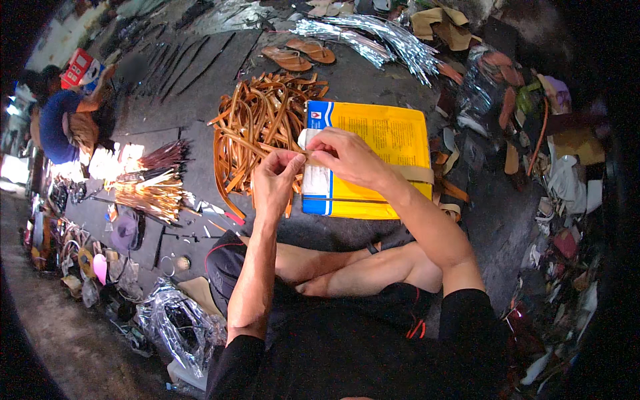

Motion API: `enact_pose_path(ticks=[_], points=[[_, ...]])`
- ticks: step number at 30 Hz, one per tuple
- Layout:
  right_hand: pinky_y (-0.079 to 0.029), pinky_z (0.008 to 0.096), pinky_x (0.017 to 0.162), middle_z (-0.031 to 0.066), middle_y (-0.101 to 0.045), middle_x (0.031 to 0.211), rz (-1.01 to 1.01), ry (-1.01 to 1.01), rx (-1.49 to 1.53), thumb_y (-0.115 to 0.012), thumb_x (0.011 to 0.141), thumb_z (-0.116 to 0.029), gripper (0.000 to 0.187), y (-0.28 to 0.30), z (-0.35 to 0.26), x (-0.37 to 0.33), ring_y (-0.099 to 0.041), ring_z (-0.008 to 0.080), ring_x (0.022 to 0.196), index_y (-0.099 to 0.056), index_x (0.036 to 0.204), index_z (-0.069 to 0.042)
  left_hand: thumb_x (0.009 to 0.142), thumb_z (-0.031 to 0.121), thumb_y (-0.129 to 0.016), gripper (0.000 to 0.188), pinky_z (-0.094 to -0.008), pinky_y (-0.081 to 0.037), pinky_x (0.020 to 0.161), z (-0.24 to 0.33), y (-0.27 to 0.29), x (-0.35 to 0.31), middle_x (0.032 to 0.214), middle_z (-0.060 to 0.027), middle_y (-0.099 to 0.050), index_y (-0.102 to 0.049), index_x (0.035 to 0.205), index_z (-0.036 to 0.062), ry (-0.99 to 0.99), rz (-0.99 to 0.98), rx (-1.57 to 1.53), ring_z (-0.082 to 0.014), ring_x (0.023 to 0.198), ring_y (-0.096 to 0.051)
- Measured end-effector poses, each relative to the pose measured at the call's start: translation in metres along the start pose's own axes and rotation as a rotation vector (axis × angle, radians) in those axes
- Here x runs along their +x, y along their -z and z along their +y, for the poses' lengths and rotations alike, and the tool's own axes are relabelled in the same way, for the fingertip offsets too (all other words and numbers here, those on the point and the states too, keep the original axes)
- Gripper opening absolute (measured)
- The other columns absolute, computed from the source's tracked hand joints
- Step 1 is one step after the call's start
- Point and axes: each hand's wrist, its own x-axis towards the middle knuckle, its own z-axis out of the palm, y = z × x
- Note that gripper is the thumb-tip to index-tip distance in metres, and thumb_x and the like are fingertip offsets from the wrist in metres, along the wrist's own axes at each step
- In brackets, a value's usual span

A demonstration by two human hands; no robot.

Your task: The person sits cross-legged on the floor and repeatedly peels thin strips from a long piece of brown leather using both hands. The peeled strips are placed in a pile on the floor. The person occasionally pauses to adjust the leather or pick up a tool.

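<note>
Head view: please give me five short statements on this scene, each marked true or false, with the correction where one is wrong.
1. The brown strips lie in a heap to the left of the yellow package. True.
2. The left hand and right hand are held far apart. False: their fingertips meet or nearly meet.
3. The wearer's legs are crossed. True.
4. The silver strands lie between the legs and the package. False: they lie beyond the package.
5. The sandals lie beyond the strips. True.
</note>
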Motion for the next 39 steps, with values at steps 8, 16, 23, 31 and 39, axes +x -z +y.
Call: enact_pose_path(ticks=[8, 16, 23, 31, 39], points=[[-0.051, 0.034, 0.073, 0.0113, -0.062, 0.088, 0.069, 0.198, -0.105, -0.065, 0.083, -0.006, 0.014, -0.007, 0.012, -0.006, -0.063, 0.027, 0.083, -0.065, 0.096, -0.003, 0.091, 0.016, -0.064, 0.012, -0.0201, -0.04, 0.066, -0.013, 0.001, 0.002, 0.08, 0.0018, -0.061, -0.062, 0.094, 0.0044, 0.123, -0.072, -0.274, -0.0053, 0.072, -0.052], [-0.048, 0.0376, 0.078, 0.009, -0.059, 0.087, 0.078, 0.287, -0.332, -0.068, 0.08, -0.01, 0.01, -0.012, 0.007, -0.008, -0.058, 0.0284, 0.085, -0.067, 0.088, -0.005, 0.093, 0.018, -0.06, 0.015, -0.0198, -0.037, 0.059, 0.003, -0.005, 0.013, 0.072, 0.0041, -0.054, -0.058, 0.086, 0.0047, 0.112, -0.097, -0.057, -0.0055, 0.063, -0.046], [-0.047, 0.0392, 0.078, 0.0089, -0.06, 0.086, 0.155, 0.174, -0.244, -0.07, 0.079, -0.014, 0.012, -0.015, 0.0, -0.009, -0.058, 0.0285, 0.086, -0.067, 0.086, -0.004, 0.092, 0.02, -0.064, 0.019, -0.0194, -0.043, 0.068, -0.006, 0.004, -0.007, 0.083, 0.0027, -0.062, -0.064, 0.097, 0.0018, 0.125, -0.076, -0.171, -0.0044, 0.074, -0.053], [-0.05, 0.0372, 0.073, 0.0093, -0.061, 0.084, 0.157, 0.18, -0.167, -0.07, 0.078, -0.01, 0.012, -0.02, 0.004, -0.011, -0.06, 0.0276, 0.083, -0.067, 0.087, -0.003, 0.091, 0.021, -0.065, 0.019, -0.0188, -0.041, 0.066, -0.017, -0.004, 0.0, 0.077, 0.0024, -0.06, -0.064, 0.093, 0.0023, 0.163, 0.004, -0.223, -0.0043, 0.07, -0.05], [-0.051, 0.0337, 0.071, 0.0084, -0.062, 0.088, 0.12, 0.225, -0.251, -0.073, 0.077, -0.004, 0.018, -0.017, 0.011, -0.012, -0.062, 0.0249, 0.082, -0.068, 0.094, -0.003, 0.09, 0.018, -0.064, 0.012, -0.0217, -0.042, 0.069, -0.039, 0.002, 0.006, 0.078, -0.0003, -0.061, -0.063, 0.09, 0.0052, 0.277, 0.033, -0.557, -0.0085, 0.071, -0.054]])
